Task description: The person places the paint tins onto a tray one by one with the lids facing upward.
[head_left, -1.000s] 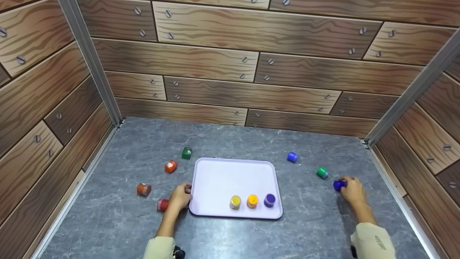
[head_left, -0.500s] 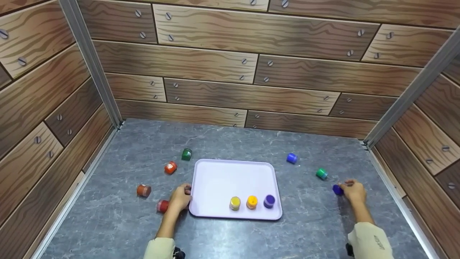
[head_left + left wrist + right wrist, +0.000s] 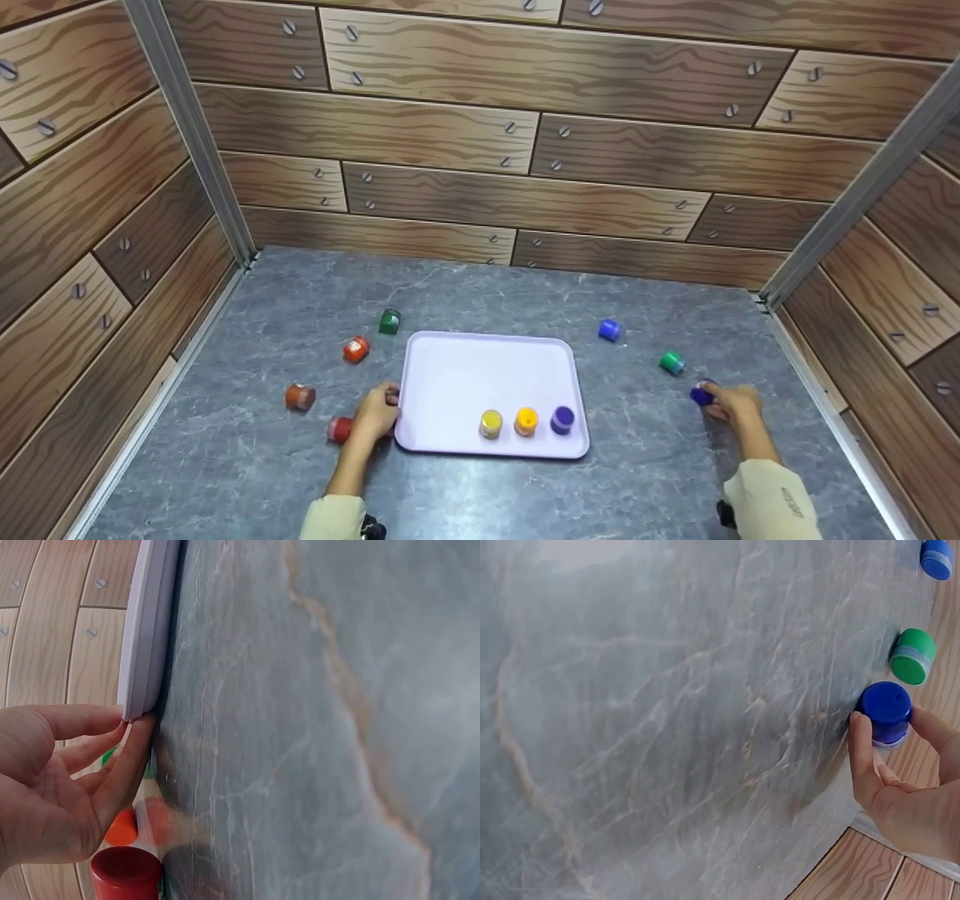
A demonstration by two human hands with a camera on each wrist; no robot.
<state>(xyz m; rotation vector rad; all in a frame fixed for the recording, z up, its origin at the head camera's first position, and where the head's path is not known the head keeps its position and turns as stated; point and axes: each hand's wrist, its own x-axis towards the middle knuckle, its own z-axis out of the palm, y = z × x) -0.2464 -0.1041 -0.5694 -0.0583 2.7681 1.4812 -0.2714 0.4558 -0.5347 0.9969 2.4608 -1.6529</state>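
Note:
My left hand (image 3: 377, 411) pinches the left edge of a pale lilac tray (image 3: 465, 375); the left wrist view shows fingertips above and below the tray's rim (image 3: 146, 637). Three small paint jars stand along its front right: a yellow jar (image 3: 491, 424), an orange-yellow jar (image 3: 526, 421) and a purple jar (image 3: 562, 420). Far to the right, my right hand (image 3: 737, 405) holds a dark blue paint jar (image 3: 886, 706) between thumb and fingers. Its blue lid faces the right wrist camera. Just beyond it lies a green jar (image 3: 912, 656).
Farther back on the right is a blue jar (image 3: 610, 330). Left of the tray lie a dark green jar (image 3: 389, 322), an orange-red jar (image 3: 356, 349), a brown jar (image 3: 301, 397) and a red jar (image 3: 340, 430). Wood-patterned walls (image 3: 435, 187) enclose the grey tabletop (image 3: 480, 495).
My right hand has shifted its fingers around the dark blue jar, which has turned and moved slightly left. The left hand stays at the tray's edge.

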